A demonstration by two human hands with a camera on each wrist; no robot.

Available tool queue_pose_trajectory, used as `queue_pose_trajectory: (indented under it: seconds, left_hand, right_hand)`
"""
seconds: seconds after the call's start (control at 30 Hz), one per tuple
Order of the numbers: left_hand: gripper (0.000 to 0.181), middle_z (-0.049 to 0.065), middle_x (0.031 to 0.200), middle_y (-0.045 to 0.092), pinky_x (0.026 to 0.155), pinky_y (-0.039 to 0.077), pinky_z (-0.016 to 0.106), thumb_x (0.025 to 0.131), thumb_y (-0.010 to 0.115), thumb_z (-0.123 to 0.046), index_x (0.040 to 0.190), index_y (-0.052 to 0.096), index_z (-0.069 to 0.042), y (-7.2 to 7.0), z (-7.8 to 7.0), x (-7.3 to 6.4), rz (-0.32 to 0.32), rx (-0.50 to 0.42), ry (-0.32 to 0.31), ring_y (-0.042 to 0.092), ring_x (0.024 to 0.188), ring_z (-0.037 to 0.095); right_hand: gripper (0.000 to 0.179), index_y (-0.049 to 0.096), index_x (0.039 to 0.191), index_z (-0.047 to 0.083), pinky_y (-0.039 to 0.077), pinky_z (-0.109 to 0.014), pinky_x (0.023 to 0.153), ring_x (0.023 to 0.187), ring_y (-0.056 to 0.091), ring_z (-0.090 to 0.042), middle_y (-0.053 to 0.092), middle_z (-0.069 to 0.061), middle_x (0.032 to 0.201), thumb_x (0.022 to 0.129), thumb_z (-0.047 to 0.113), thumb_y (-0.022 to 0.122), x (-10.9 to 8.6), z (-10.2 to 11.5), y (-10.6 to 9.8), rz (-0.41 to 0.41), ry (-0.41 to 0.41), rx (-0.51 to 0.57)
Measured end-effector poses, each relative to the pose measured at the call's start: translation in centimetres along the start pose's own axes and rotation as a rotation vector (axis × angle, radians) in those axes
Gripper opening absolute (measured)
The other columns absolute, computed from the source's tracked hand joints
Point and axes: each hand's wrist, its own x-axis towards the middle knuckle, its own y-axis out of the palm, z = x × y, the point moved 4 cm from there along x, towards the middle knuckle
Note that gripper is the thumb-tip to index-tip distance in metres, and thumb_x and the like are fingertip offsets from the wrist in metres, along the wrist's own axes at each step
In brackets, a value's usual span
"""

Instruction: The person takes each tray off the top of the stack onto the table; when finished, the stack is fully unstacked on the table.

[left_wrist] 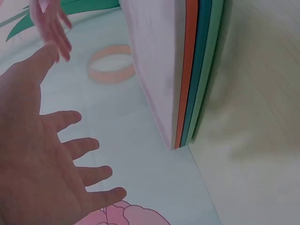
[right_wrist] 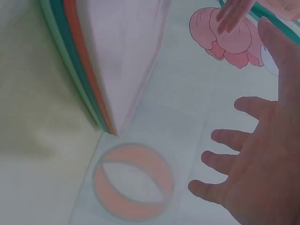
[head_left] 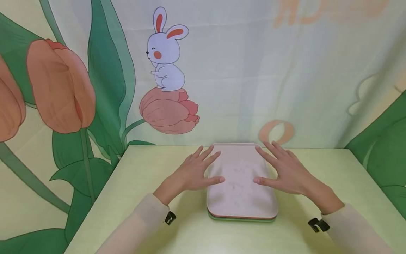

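A stack of rectangular trays [head_left: 238, 197] lies on the table, a pale pinkish-white one on top. Orange, teal and green edges [left_wrist: 191, 75] show beneath it in the left wrist view. Over the stack's left side hovers my left hand [head_left: 197, 171], fingers spread and straight, holding nothing. My right hand [head_left: 287, 171] mirrors it over the right side, its fingers spread as well. In the right wrist view a gap separates the right hand [right_wrist: 262, 154] from the layered tray edges [right_wrist: 84, 65].
The pale yellow-green table [head_left: 152, 165] reaches back to a printed curtain [head_left: 222, 70] with a rabbit and tulips. Dark clips [head_left: 170, 218] sit at both sleeve cuffs. Table surface extends on both sides of the stack.
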Motion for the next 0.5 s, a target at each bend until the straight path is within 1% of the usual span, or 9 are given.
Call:
queue_pose_trajectory:
  seconds: [0.07, 0.2, 0.27, 0.3, 0.37, 0.43, 0.5]
  left_hand:
    - [0.092, 0.004, 0.178, 0.014, 0.125, 0.020, 0.064, 0.097, 0.053, -0.076, 0.170, 0.023, -0.031, 0.0, 0.4, 0.0, 0.019, -0.085, 0.002, 0.009, 0.162, 0.040]
    - [0.091, 0.008, 0.177, 0.015, 0.126, 0.021, 0.059, 0.099, 0.058, -0.069, 0.171, 0.023, -0.028, 0.3, 1.6, -0.1, 0.053, -0.298, -0.013, 0.011, 0.162, 0.034]
    - [0.090, 0.009, 0.176, 0.018, 0.127, 0.021, 0.055, 0.100, 0.060, -0.065, 0.171, 0.023, -0.024, 0.6, 2.4, -0.1, 0.050, -0.385, -0.027, 0.015, 0.162, 0.030]
    - [0.089, 0.010, 0.175, 0.020, 0.127, 0.021, 0.054, 0.101, 0.061, -0.063, 0.170, 0.024, -0.021, 0.8, 2.8, -0.1, 0.038, -0.419, -0.034, 0.018, 0.161, 0.029]
    - [0.088, 0.009, 0.174, 0.025, 0.127, 0.024, 0.054, 0.102, 0.061, -0.061, 0.170, 0.024, -0.019, 1.5, 3.6, -0.1, 0.013, -0.469, -0.077, 0.024, 0.160, 0.029]
    - [0.086, 0.009, 0.172, 0.030, 0.125, 0.028, 0.055, 0.102, 0.062, -0.059, 0.170, 0.025, -0.019, 2.2, 4.4, -0.1, -0.018, -0.541, -0.144, 0.030, 0.157, 0.033]
    - [0.085, 0.012, 0.170, 0.034, 0.121, 0.033, 0.058, 0.103, 0.063, -0.057, 0.170, 0.026, -0.019, 3.0, 4.9, -0.2, -0.057, -0.621, -0.226, 0.037, 0.153, 0.038]
  right_hand:
    - [0.098, 0.030, 0.169, 0.022, 0.022, -0.073, 0.118, 0.158, 0.019, -0.046, 0.018, -0.012, 0.176, 0.092, 0.070, 0.069, -0.7, -0.7, -0.1, -0.010, 0.010, 0.043]
    - [0.095, 0.030, 0.169, 0.020, 0.031, -0.076, 0.111, 0.153, 0.028, -0.049, 0.024, -0.017, 0.173, 0.094, 0.059, 0.075, -2.1, -2.3, 0.0, -0.037, 0.041, 0.129]
    - [0.094, 0.030, 0.169, 0.019, 0.032, -0.076, 0.109, 0.151, 0.030, -0.050, 0.027, -0.019, 0.171, 0.095, 0.055, 0.076, -2.6, -3.2, 0.4, -0.045, 0.069, 0.179]
    - [0.093, 0.030, 0.169, 0.018, 0.033, -0.076, 0.109, 0.151, 0.031, -0.050, 0.029, -0.020, 0.170, 0.095, 0.053, 0.076, -2.9, -3.6, 0.7, -0.049, 0.083, 0.209]
    - [0.090, 0.031, 0.168, 0.016, 0.035, -0.074, 0.109, 0.148, 0.035, -0.050, 0.032, -0.021, 0.168, 0.097, 0.048, 0.076, -3.2, -4.2, 1.3, -0.058, 0.110, 0.285]
    - [0.086, 0.031, 0.168, 0.015, 0.039, -0.072, 0.107, 0.146, 0.040, -0.048, 0.035, -0.021, 0.167, 0.100, 0.045, 0.074, -3.5, -4.7, 2.0, -0.066, 0.139, 0.365]
    - [0.082, 0.031, 0.168, 0.015, 0.044, -0.070, 0.105, 0.142, 0.045, -0.046, 0.040, -0.021, 0.164, 0.102, 0.042, 0.072, -3.7, -5.1, 2.7, -0.074, 0.171, 0.445]
